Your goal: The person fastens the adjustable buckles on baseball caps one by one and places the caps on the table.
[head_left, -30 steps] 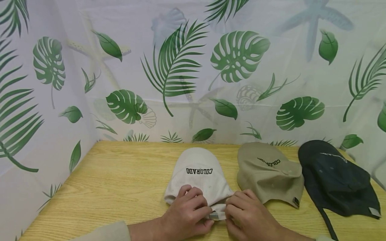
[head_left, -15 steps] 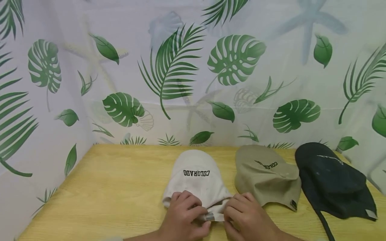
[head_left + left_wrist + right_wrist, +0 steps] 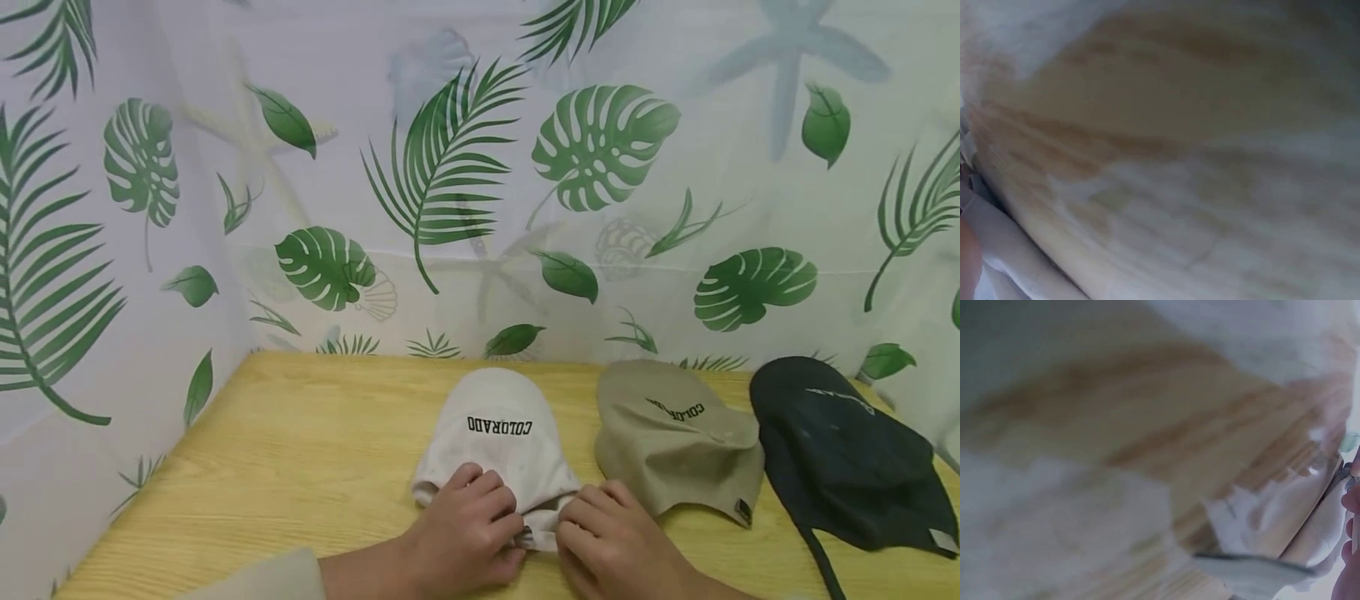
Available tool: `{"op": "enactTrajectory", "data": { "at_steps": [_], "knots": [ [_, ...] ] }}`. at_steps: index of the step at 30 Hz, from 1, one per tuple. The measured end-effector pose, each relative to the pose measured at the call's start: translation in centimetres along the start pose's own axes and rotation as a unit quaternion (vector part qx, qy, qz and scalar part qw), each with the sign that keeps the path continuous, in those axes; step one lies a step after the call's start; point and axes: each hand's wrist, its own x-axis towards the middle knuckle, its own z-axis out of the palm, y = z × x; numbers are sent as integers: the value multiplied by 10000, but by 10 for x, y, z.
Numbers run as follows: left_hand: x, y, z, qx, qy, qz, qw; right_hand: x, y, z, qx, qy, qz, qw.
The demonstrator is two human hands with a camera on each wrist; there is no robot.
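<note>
A white baseball cap (image 3: 501, 450) lettered COLORADO lies on the table, its brim toward the wall and its back toward me. My left hand (image 3: 465, 532) grips the cap's back strap (image 3: 542, 540) at its metal buckle, fingers curled over it. From the other side my right hand (image 3: 618, 537) pinches the strap's right part. The buckle is mostly hidden by the left fingers. In the left wrist view, a pale fold of the cap (image 3: 1016, 256) shows at lower left. The right wrist view catches curled fingertips (image 3: 1350, 503) at its right edge.
To the right lie a khaki cap (image 3: 675, 450) and, beyond it, a black cap (image 3: 847, 458) with a loose strap hanging toward me. The wooden table (image 3: 315, 442) meets a leaf-printed cloth (image 3: 465, 300) at back and left. Both wrist views are mostly blurred.
My left fingers now cover more of the buckle, which showed plainly half a second ago. Both hands stay on the strap. The head view has shifted slightly; the other caps lie as before.
</note>
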Motion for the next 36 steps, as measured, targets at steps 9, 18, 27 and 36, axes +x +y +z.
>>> {"op": "enactTrajectory", "data": {
  "at_steps": [9,18,27,36],
  "knots": [
    [0,1,5,259,123,309,9991,-8,2,-1,-156,-92,4,9998],
    [-1,4,5,35,88,115,9999,-8,2,-4,-178,-119,56,9998],
    [2,4,4,71,116,130,9998,-11,5,-6,-323,-471,201,9982],
    [3,2,3,49,216,99,9997,-12,7,-8,-454,-635,295,9965]
  ]
}}
